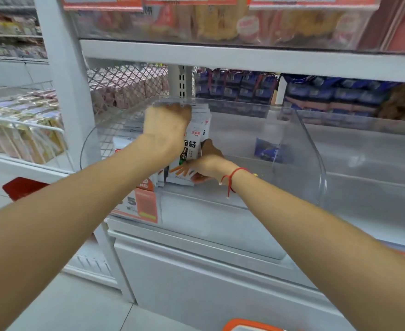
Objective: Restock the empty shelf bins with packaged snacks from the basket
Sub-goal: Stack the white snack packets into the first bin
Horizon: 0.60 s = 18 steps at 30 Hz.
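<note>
A stack of white snack packets (195,139) with black characters stands upright at the left end of a clear plastic shelf bin (299,130). My left hand (167,125) grips the top of the stack from above, fingers curled over its upper edge. My right hand (205,163), a red string on its wrist, holds the stack's lower right side, thumb up against the front packet and fingers under it. More white packets (120,145) lean behind my left forearm. The orange rim of the basket (246,324) peeks in at the bottom edge.
The bin's right part holds only one blue packet (267,149). An orange price tag (144,204) hangs on the bin front. Blue packets (244,87) fill the back row, another clear bin (373,149) lies right, and a wire shelf of boxes (22,130) stands left.
</note>
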### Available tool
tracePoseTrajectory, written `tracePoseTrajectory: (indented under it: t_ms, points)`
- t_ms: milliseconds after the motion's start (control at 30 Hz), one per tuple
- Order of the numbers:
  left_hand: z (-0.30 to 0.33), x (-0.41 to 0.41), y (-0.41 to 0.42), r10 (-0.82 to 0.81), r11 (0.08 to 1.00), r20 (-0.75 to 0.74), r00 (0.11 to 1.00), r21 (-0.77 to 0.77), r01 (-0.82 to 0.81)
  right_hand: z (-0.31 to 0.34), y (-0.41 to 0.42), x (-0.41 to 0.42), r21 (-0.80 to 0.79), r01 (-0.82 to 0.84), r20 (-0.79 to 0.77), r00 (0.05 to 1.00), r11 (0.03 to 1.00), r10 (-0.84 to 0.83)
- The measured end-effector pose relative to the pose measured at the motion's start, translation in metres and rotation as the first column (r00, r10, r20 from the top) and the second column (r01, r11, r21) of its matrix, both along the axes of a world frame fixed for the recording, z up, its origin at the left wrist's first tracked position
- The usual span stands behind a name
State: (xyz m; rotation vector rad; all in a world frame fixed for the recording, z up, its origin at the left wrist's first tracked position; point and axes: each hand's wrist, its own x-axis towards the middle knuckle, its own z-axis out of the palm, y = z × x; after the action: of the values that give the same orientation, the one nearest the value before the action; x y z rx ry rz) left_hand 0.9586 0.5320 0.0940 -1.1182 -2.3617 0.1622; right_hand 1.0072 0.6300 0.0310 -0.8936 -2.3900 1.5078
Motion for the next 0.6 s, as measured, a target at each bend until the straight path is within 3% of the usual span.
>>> tracePoseTrajectory:
  t_ms: [67,133,267,400,600]
  points:
    - [-0.012,-0.012,0.002,-0.083,0.992,0.014,0.996,-0.091,0.083,-0.001,-0.004,0.003,-0.04,0.021,-0.04,0.999,0.999,-0.022]
    - [-0.019,-0.022,0.002,-0.054,0.979,0.065,0.996,-0.192,0.066,-0.005,-0.006,0.005,-0.09,0.028,-0.06,0.998,0.996,-0.034]
    - [-0.019,-0.034,-0.001,-0.018,0.987,0.187,0.982,-0.156,0.047,-0.01,-0.005,0.002,-0.085,0.034,-0.049,0.998,0.996,-0.038]
    - [-0.02,-0.038,-0.004,-0.038,0.99,0.229,0.973,-0.126,0.069,-0.007,0.002,-0.009,-0.188,-0.048,0.013,0.999,0.981,0.051]
    - [-0.021,-0.046,0.001,-0.038,0.988,0.261,0.965,-0.135,0.076,-0.003,0.004,-0.003,-0.114,-0.113,0.028,0.993,0.987,0.117]
